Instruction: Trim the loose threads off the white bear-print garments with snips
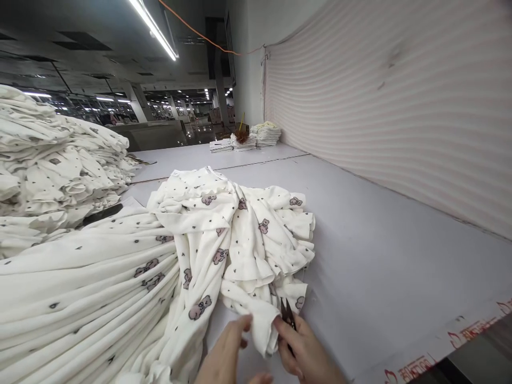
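A white garment with brown bear prints and ruffled edges lies bunched on the table. Its ruffled cuff end lies between my two hands. My right hand is closed around dark thread snips, whose blades point up and away from me. The thumb and finger of that hand also meet the cuff's right edge. At the cuff's left side is my left hand, its fingers bent but apart, with the fingertips close to the cloth. Whether they touch it I cannot tell.
A tall heap of the same printed cloth rises at the left. Folded white stacks sit at the table's far end. A pale striped sheet covers the wall along the right. The table has a printed strip along its near right edge.
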Action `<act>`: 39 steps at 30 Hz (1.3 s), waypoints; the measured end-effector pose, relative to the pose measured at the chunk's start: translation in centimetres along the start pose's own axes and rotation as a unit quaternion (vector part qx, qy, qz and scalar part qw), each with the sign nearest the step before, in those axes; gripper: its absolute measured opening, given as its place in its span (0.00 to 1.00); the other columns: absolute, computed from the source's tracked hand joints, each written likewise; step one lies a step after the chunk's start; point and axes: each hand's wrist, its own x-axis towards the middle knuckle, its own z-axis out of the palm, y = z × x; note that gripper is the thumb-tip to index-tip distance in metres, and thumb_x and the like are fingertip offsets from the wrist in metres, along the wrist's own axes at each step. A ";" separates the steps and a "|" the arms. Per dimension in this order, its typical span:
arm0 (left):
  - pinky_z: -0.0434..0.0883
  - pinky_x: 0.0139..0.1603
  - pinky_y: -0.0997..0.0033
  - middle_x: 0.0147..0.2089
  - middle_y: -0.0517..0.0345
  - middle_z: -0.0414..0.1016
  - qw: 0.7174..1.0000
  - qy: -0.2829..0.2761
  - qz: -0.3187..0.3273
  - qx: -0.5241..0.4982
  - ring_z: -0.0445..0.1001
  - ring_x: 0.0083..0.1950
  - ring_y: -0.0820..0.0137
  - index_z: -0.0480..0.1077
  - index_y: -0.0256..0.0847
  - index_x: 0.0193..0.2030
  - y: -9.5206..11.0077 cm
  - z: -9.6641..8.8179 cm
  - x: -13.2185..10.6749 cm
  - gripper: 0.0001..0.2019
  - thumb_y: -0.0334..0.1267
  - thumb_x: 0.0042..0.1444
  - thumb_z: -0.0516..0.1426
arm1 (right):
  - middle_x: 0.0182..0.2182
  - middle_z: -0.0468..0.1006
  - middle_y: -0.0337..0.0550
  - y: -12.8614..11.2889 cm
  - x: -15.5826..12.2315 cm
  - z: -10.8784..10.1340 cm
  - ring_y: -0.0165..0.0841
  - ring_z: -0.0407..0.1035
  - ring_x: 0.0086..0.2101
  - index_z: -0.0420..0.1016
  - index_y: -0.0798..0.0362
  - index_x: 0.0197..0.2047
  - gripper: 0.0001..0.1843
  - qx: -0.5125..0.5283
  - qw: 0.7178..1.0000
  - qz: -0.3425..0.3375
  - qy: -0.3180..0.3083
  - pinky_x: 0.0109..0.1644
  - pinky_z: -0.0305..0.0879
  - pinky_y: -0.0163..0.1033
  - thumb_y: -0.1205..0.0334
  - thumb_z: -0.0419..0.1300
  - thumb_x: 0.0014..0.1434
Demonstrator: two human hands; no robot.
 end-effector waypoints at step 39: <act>0.60 0.29 0.76 0.26 0.62 0.64 0.907 0.018 -0.183 -0.379 0.60 0.28 0.72 0.72 0.40 0.36 0.1 -0.8 2.3 0.21 0.58 0.55 0.56 | 0.29 0.75 0.40 -2.7 -1.0 3.5 0.32 0.71 0.30 0.72 0.52 0.39 0.09 -0.272 0.908 -0.318 -0.010 0.34 0.67 0.32 0.56 0.57 0.59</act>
